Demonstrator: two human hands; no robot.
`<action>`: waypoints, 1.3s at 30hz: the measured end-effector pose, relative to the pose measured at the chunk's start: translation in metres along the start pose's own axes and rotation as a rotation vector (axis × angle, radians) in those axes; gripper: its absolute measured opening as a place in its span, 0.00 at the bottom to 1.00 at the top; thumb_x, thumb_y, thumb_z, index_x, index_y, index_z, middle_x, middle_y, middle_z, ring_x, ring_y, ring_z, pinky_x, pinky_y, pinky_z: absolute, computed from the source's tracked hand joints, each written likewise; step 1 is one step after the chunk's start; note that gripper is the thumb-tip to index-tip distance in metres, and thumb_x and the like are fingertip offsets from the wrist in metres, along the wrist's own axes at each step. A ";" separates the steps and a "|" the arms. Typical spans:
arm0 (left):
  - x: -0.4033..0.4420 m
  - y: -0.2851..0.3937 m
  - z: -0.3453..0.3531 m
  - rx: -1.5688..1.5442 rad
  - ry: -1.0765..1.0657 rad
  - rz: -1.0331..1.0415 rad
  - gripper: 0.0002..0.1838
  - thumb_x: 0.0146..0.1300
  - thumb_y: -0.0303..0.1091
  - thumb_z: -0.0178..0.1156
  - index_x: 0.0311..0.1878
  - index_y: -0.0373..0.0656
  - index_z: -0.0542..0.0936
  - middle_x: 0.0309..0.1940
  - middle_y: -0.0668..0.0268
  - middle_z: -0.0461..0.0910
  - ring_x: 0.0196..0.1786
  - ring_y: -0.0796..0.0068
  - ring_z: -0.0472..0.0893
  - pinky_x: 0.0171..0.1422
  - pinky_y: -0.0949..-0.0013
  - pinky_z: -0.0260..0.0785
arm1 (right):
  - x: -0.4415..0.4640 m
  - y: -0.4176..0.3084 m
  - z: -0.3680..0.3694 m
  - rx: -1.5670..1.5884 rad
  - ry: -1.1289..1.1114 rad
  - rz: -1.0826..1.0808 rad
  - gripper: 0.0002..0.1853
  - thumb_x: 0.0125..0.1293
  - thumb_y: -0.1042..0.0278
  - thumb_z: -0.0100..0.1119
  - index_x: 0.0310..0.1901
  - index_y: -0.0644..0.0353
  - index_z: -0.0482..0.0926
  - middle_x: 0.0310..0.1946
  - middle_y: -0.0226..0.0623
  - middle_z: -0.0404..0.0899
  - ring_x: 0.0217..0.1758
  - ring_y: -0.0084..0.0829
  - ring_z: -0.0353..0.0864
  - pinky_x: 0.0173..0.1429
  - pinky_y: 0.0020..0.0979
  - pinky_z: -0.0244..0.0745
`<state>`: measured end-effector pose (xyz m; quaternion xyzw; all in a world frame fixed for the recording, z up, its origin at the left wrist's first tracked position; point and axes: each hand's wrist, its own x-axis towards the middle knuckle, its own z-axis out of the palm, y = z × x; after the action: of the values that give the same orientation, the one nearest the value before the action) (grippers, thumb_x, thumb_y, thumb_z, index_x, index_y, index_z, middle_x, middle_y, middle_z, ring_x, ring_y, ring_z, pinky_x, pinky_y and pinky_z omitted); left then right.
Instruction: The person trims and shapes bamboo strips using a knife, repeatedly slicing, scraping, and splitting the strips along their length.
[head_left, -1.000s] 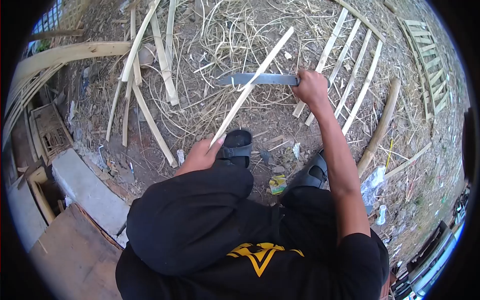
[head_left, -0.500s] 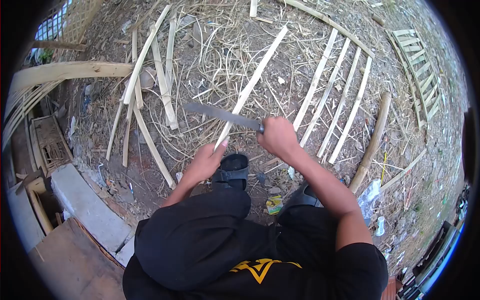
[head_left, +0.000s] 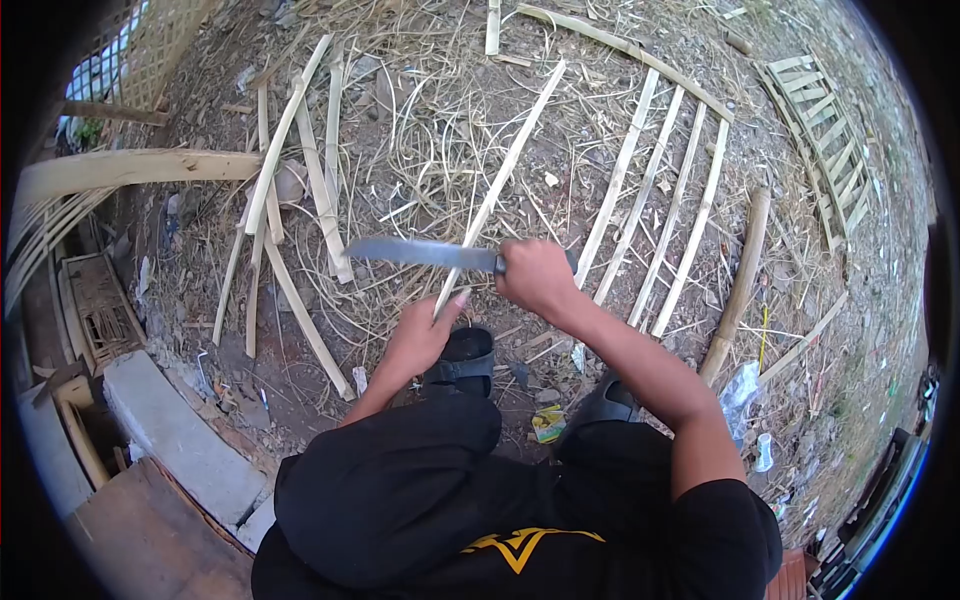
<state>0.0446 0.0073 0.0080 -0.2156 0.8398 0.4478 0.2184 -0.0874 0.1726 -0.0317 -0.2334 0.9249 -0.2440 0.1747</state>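
Observation:
My left hand (head_left: 420,335) is closed round the lower end of a long pale wooden strip (head_left: 508,165), which slants up and away to the right. My right hand (head_left: 535,275) grips the dark handle of a large knife (head_left: 425,251). The blade points left and lies across the strip just above my left hand, its far part sticking out past the strip. Thin curled shavings (head_left: 430,150) cover the ground beyond the blade.
Pale strips (head_left: 617,175) lie in a row on the right, near a round pole (head_left: 741,285). More strips (head_left: 300,290) lie on the left. A slatted frame (head_left: 825,135) rests at far right. Concrete slabs (head_left: 185,435) are at lower left; a sandal (head_left: 466,360) shows below my hands.
My right hand has drawn the knife down along the strip toward my left hand and leftward. My left hand still holds the strip. The view has shifted slightly.

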 end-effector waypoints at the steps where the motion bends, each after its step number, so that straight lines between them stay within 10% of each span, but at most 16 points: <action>1: -0.005 -0.002 0.002 0.005 -0.003 0.007 0.27 0.72 0.50 0.52 0.30 0.31 0.76 0.16 0.57 0.69 0.21 0.65 0.67 0.30 0.59 0.62 | -0.002 -0.001 -0.004 -0.108 -0.111 -0.127 0.09 0.52 0.67 0.59 0.26 0.66 0.80 0.19 0.50 0.80 0.25 0.47 0.84 0.35 0.45 0.80; 5: -0.017 -0.006 0.012 -0.051 -0.078 -0.061 0.25 0.72 0.50 0.52 0.35 0.32 0.78 0.17 0.54 0.72 0.22 0.61 0.71 0.32 0.58 0.64 | 0.044 0.082 -0.034 -0.266 0.262 -0.078 0.09 0.52 0.65 0.62 0.23 0.63 0.80 0.20 0.49 0.81 0.23 0.46 0.83 0.36 0.43 0.81; 10: 0.002 -0.003 0.007 -0.082 -0.021 -0.005 0.24 0.73 0.49 0.51 0.38 0.33 0.80 0.19 0.52 0.73 0.24 0.59 0.73 0.34 0.57 0.66 | 0.025 0.018 -0.018 0.117 0.081 0.215 0.13 0.57 0.64 0.58 0.27 0.69 0.81 0.21 0.55 0.80 0.27 0.53 0.84 0.39 0.48 0.81; 14: -0.005 -0.008 0.010 -0.002 0.005 0.004 0.23 0.73 0.48 0.52 0.39 0.33 0.80 0.20 0.53 0.75 0.24 0.58 0.73 0.35 0.58 0.66 | -0.007 0.009 -0.003 -0.206 -0.130 -0.404 0.09 0.56 0.67 0.55 0.25 0.63 0.79 0.20 0.49 0.80 0.23 0.47 0.83 0.33 0.44 0.80; 16: -0.023 -0.024 0.021 -0.011 0.043 0.023 0.22 0.71 0.47 0.55 0.35 0.33 0.79 0.14 0.63 0.68 0.21 0.73 0.65 0.28 0.62 0.60 | 0.034 0.064 -0.024 -0.205 0.041 -0.055 0.06 0.52 0.67 0.59 0.23 0.58 0.78 0.17 0.42 0.79 0.21 0.43 0.82 0.32 0.43 0.78; 20: -0.004 0.005 0.015 -0.041 -0.067 -0.028 0.22 0.71 0.48 0.55 0.36 0.34 0.81 0.14 0.65 0.68 0.21 0.74 0.68 0.28 0.65 0.61 | 0.037 0.062 -0.035 -0.116 0.310 0.152 0.11 0.52 0.64 0.62 0.24 0.65 0.79 0.21 0.50 0.81 0.26 0.49 0.83 0.36 0.44 0.81; 31: -0.023 -0.021 0.028 -0.125 -0.086 -0.110 0.26 0.72 0.50 0.54 0.26 0.34 0.75 0.14 0.67 0.67 0.20 0.76 0.67 0.26 0.66 0.60 | 0.018 0.063 -0.042 0.357 -0.350 0.248 0.17 0.55 0.63 0.56 0.25 0.74 0.79 0.24 0.63 0.79 0.31 0.57 0.83 0.42 0.48 0.80; 39: -0.022 -0.022 0.022 -0.076 -0.052 -0.091 0.24 0.70 0.47 0.56 0.32 0.30 0.78 0.17 0.53 0.73 0.22 0.62 0.70 0.31 0.59 0.64 | -0.021 0.035 -0.021 -0.142 -0.188 -0.124 0.10 0.53 0.64 0.57 0.27 0.64 0.79 0.22 0.51 0.81 0.27 0.50 0.84 0.35 0.46 0.81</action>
<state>0.0785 0.0184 -0.0055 -0.2501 0.8055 0.4744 0.2521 -0.0916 0.2183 -0.0285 -0.3238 0.9032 -0.1652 0.2283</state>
